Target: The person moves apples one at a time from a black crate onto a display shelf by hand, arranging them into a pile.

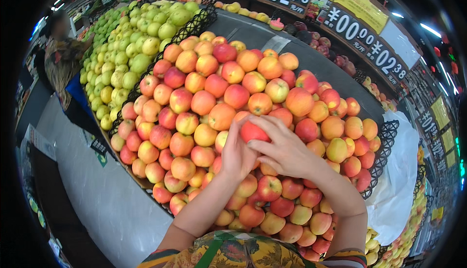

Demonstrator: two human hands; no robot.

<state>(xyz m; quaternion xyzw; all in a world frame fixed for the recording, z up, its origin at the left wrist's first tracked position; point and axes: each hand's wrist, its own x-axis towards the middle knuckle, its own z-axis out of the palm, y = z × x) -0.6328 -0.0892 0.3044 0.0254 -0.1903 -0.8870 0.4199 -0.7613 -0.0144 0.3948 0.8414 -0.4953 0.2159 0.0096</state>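
Observation:
Both my hands meet around one red apple [253, 132] above the middle of a big heap of red and yellow apples [202, 102]. Against the apple's left side lies my left hand [237, 155], its palm and fingers curved round it. From the right, my right hand [279, 146] closes over the top, its thumb and fingers on the apple's skin. The apple's underside is hidden by the hands. Loose apples lie close around and below both wrists.
Black mesh dividers [194, 27] edge the heap; green apples [141, 44] are piled beyond, left. A white plastic sheet [394, 180] hangs at right. Price boards [360, 29] stand along the back. Another person [62, 63] is at the far left, beside the grey floor [92, 180].

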